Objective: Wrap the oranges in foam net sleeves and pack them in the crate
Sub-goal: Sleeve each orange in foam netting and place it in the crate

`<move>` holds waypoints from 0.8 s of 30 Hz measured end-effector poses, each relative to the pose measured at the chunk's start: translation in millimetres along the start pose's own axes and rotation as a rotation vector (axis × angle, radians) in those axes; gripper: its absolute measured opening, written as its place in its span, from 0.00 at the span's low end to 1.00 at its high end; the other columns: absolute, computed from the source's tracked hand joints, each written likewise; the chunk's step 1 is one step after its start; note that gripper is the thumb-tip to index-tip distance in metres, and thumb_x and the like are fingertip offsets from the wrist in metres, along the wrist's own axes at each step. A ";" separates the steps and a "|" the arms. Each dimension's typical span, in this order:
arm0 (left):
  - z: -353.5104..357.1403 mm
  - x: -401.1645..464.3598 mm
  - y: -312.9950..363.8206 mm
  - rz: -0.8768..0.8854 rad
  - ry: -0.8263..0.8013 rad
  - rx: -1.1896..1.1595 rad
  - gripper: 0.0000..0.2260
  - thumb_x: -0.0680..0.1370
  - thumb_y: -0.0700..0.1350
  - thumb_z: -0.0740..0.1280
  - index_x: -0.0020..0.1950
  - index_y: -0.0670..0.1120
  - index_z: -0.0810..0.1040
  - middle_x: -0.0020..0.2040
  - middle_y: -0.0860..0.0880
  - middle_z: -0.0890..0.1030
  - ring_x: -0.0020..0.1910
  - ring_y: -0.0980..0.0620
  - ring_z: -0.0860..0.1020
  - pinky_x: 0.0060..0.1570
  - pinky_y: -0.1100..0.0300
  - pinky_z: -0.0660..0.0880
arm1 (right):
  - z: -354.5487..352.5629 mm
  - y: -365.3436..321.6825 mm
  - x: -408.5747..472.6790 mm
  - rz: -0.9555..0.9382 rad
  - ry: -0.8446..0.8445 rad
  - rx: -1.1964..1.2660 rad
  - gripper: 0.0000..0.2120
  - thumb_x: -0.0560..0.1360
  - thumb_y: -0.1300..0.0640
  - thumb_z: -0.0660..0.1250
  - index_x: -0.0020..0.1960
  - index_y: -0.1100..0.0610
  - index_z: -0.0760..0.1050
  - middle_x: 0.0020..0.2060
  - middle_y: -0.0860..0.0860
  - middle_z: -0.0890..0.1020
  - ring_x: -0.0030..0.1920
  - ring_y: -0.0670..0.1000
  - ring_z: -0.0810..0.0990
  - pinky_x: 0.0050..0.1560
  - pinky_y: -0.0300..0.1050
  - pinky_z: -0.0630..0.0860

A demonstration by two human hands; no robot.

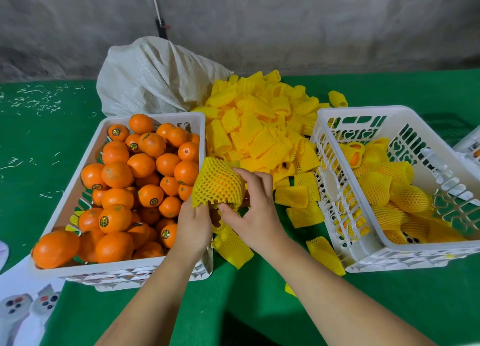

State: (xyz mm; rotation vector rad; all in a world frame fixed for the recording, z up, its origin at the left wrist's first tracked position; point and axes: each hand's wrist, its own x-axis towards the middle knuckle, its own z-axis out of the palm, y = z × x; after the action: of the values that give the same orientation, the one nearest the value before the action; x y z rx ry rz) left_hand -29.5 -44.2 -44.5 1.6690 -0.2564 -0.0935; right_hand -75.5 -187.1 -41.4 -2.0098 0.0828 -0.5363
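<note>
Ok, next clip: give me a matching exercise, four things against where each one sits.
Things:
1. bare oranges
2. netted oranges
3. loose pile of yellow foam net sleeves
4. stretched yellow foam net sleeve

Places:
A. between the two crates
B. white plastic crate on the left
C. held by both hands
D. white plastic crate on the right

Pairs: 1-B, 2-D, 3-A, 4-C

**Two Bare Arms, Nothing Worn**

Two arms are seen, and both are bare from the bottom edge of the picture up to the hands. No sleeves are worn. No gloves are worn. The left hand [193, 224] and the right hand [255, 210] are both uncovered. The fingers [242, 172] are bare too. The nails are kept short. The rest of the person is not shown.
</note>
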 end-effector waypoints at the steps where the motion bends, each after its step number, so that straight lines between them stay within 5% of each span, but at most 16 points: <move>1: -0.5 0.0 -1.0 0.038 -0.027 0.024 0.14 0.82 0.43 0.54 0.57 0.51 0.79 0.44 0.58 0.84 0.41 0.60 0.80 0.39 0.66 0.76 | -0.5 0.7 0.4 0.022 0.013 0.024 0.34 0.74 0.50 0.77 0.75 0.44 0.65 0.66 0.42 0.64 0.67 0.33 0.66 0.59 0.26 0.71; 5: 3.0 1.6 -11.1 0.090 -0.095 0.315 0.10 0.84 0.45 0.57 0.57 0.49 0.78 0.42 0.45 0.82 0.38 0.42 0.79 0.37 0.42 0.77 | -3.3 0.6 1.0 0.127 0.000 0.168 0.31 0.77 0.52 0.75 0.73 0.39 0.62 0.64 0.31 0.69 0.67 0.31 0.69 0.58 0.29 0.74; 8: 8.9 -7.7 -13.4 0.137 -0.103 0.436 0.09 0.87 0.42 0.58 0.60 0.50 0.77 0.42 0.49 0.81 0.37 0.48 0.79 0.37 0.41 0.77 | -5.3 2.0 2.5 0.101 0.030 0.102 0.32 0.78 0.54 0.74 0.74 0.39 0.60 0.64 0.32 0.68 0.68 0.30 0.67 0.62 0.30 0.74; 10: 8.0 -11.0 -12.7 0.136 -0.138 0.388 0.09 0.85 0.49 0.58 0.62 0.54 0.76 0.46 0.55 0.82 0.42 0.53 0.81 0.42 0.44 0.79 | -4.4 4.5 1.1 0.041 0.076 0.026 0.33 0.78 0.59 0.74 0.75 0.45 0.61 0.67 0.35 0.65 0.70 0.30 0.63 0.66 0.29 0.70; 12: 11.8 -10.3 -1.0 0.074 -0.273 0.179 0.17 0.82 0.58 0.61 0.69 0.54 0.76 0.56 0.56 0.83 0.54 0.53 0.81 0.53 0.46 0.79 | -1.8 6.6 -1.5 0.028 0.104 0.032 0.35 0.76 0.66 0.73 0.76 0.48 0.62 0.68 0.37 0.62 0.71 0.30 0.61 0.63 0.25 0.69; 14: 12.4 -2.9 14.0 -0.137 -0.346 -0.121 0.38 0.71 0.73 0.70 0.73 0.49 0.74 0.63 0.51 0.82 0.61 0.49 0.79 0.61 0.46 0.78 | -2.9 6.5 -1.3 0.028 0.085 0.093 0.37 0.73 0.70 0.73 0.76 0.49 0.63 0.67 0.38 0.60 0.71 0.33 0.62 0.61 0.30 0.73; 16: 8.7 3.3 14.4 -0.228 -0.337 -0.255 0.46 0.69 0.80 0.65 0.74 0.48 0.76 0.68 0.51 0.81 0.68 0.48 0.79 0.64 0.51 0.79 | -7.5 3.2 -0.9 0.000 -0.004 0.123 0.37 0.73 0.65 0.75 0.75 0.48 0.61 0.66 0.39 0.60 0.73 0.40 0.63 0.68 0.44 0.74; 19: 9.1 1.1 9.4 -0.089 -0.249 -0.202 0.30 0.80 0.72 0.61 0.72 0.53 0.79 0.66 0.50 0.83 0.67 0.45 0.81 0.62 0.57 0.80 | -7.5 -9.7 -0.2 0.064 -0.020 0.267 0.31 0.75 0.46 0.71 0.74 0.42 0.61 0.69 0.45 0.63 0.73 0.47 0.66 0.69 0.56 0.75; 24: 19.2 0.9 0.4 0.159 -0.421 0.039 0.24 0.84 0.58 0.66 0.80 0.55 0.69 0.73 0.56 0.78 0.71 0.53 0.77 0.67 0.55 0.77 | -8.8 -16.1 16.3 0.520 0.050 0.568 0.48 0.63 0.32 0.76 0.78 0.35 0.59 0.75 0.44 0.69 0.72 0.50 0.73 0.59 0.47 0.82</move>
State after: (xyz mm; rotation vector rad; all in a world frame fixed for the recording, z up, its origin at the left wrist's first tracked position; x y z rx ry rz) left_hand -32.7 -63.1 -46.3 1.6497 -0.7108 -0.3231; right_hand -67.1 -191.1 -18.7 -1.3470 0.4232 -0.2345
